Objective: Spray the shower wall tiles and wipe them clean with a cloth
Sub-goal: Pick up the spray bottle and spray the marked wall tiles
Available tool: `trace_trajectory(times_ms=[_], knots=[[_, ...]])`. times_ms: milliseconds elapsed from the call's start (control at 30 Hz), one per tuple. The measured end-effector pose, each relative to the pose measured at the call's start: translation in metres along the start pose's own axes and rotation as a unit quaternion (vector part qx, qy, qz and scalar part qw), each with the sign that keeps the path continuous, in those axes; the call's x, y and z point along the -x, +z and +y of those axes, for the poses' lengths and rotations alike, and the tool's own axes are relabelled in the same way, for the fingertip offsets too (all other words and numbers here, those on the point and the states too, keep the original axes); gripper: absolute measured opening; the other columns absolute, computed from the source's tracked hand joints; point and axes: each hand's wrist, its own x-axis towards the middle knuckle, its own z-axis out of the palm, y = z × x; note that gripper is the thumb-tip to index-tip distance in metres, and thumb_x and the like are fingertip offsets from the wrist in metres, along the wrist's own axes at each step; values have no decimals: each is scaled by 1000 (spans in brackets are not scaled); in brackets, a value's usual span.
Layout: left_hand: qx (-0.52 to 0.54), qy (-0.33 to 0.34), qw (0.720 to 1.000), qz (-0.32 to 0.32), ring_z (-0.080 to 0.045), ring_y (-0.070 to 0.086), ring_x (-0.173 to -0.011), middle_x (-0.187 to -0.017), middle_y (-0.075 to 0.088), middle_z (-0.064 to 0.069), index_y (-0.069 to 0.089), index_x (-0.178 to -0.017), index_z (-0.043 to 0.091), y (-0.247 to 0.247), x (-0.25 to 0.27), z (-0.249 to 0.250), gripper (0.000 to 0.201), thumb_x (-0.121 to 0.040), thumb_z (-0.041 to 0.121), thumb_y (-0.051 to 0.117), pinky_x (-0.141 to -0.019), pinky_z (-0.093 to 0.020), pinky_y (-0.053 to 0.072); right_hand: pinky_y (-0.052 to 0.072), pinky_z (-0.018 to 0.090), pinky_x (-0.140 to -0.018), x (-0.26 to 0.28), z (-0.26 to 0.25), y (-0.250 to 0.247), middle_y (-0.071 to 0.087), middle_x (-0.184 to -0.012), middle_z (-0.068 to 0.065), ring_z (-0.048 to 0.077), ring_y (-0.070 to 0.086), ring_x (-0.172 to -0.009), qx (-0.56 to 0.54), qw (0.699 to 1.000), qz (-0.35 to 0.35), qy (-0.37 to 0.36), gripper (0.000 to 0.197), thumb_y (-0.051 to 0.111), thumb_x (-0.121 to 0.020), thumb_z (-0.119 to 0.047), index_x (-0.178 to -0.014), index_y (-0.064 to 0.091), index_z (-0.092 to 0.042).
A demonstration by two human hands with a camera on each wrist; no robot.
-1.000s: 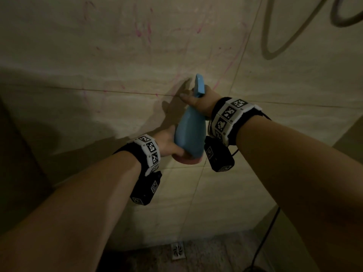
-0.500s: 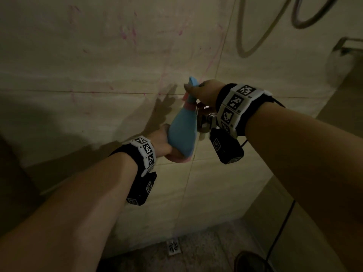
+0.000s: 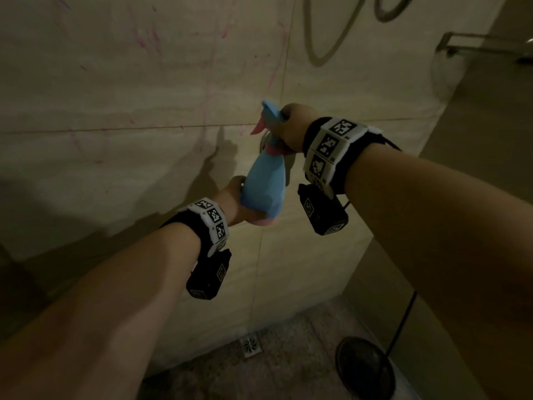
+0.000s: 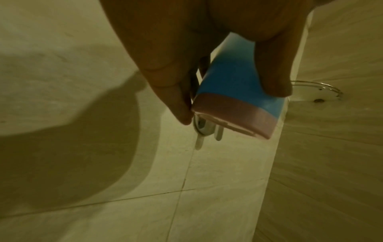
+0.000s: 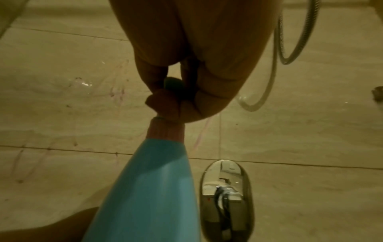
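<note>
Currently the spray bottle (image 3: 264, 183) is just before the tap plate (image 5: 226, 193). Left hand (image 3: 233, 202) grips its base, right hand (image 3: 291, 127) wraps its neck. Likely light, stiff, slick plastic; neck hold suits triggering.

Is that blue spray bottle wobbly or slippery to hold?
Probably a bit top-heavy: the spray bottle tapers to a thin neck, and both the left hand and right hand hold it. Its smooth plastic may be slippery if wet.

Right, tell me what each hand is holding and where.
Both hold the blue spray bottle: left hand grips its base, right hand its neck and spray head.
</note>
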Motion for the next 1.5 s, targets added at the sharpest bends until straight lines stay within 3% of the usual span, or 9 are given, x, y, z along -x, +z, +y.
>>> trace_trajectory(times_ms=[67, 133, 433, 600, 800, 967, 1067, 1200, 1500], knots=[[-28, 12, 1000, 0, -19, 51, -106, -130, 52, -11, 32, -139, 8, 9, -3, 3, 82, -70, 11, 78, -84, -20, 35, 46, 23, -80, 5, 10, -9, 62, -118, 11, 22, 59, -97, -2, 1000, 18, 15, 37, 41, -98, -27, -125, 55, -6], [-34, 11, 999, -18, -13, 47, -100, -116, 51, -4, 33, -139, 9, 22, -6, 13, 84, -69, 11, 79, -84, -20, 35, 43, 33, -94, 7, 24, -18, 59, -126, 13, 27, 55, -114, 9, 1000, 14, 16, 40, 40, -99, -32, -124, 55, -5], [-65, 19, 997, -48, -31, 50, -123, -135, 50, -11, 34, -139, 8, 112, -26, 79, 84, -69, 13, 81, -100, -40, 45, 43, 33, -89, 11, 118, -75, 57, -128, 12, 26, 55, -108, 72, 997, -29, -1, 36, 45, -98, -27, -126, 53, -7], [-13, 3, 999, -46, -29, 48, -124, -137, 47, -13, 29, -140, 6, 157, -46, 110, 81, -74, 7, 76, -86, -28, 41, 43, 37, -80, 6, 165, -95, 60, -124, 14, 25, 54, -93, 72, 996, -50, -12, 42, 39, -99, -36, -122, 56, -6], [0, -2, 998, -70, -31, 48, -125, -136, 48, -12, 33, -138, 7, 189, -65, 132, 80, -72, 11, 78, -90, -34, 45, 39, 30, -73, -1, 206, -110, 62, -112, 14, 20, 50, -85, 84, 995, -57, 8, 39, 41, -99, -35, -119, 58, -6], [-14, 14, 994, -104, -29, 48, -124, -137, 48, -10, 32, -139, 8, 210, -86, 136, 79, -74, 12, 76, -88, -31, 43, 50, 39, -94, -8, 233, -111, 60, -120, 15, 28, 60, -104, 26, 997, -55, 48, 43, 41, -97, -37, -123, 54, -5], [-25, 31, 990, -136, -30, 49, -123, -138, 47, -10, 32, -139, 9, 222, -98, 133, 79, -75, 16, 77, -92, -35, 45, 49, 35, -92, -11, 246, -106, 59, -121, 14, 23, 56, -94, 22, 996, -44, 81, 43, 41, -97, -37, -125, 53, -6], [-57, 55, 978, -191, -30, 49, -123, -140, 46, -9, 31, -140, 12, 239, -110, 127, 79, -76, 23, 76, -100, -45, 44, 49, 38, -95, -13, 263, -97, 59, -122, 15, 28, 59, -109, 19, 991, -44, 128, 39, 44, -98, -31, -125, 53, -5], [-75, 54, 963, -254, -30, 46, -127, -143, 43, -10, 27, -142, 9, 286, -118, 119, 79, -79, 21, 73, -95, -37, 43, 53, 38, -86, -8, 308, -81, 64, -110, 16, 29, 63, -97, -1, 980, -41, 193, 39, 42, -98, -33, -116, 58, -3]])
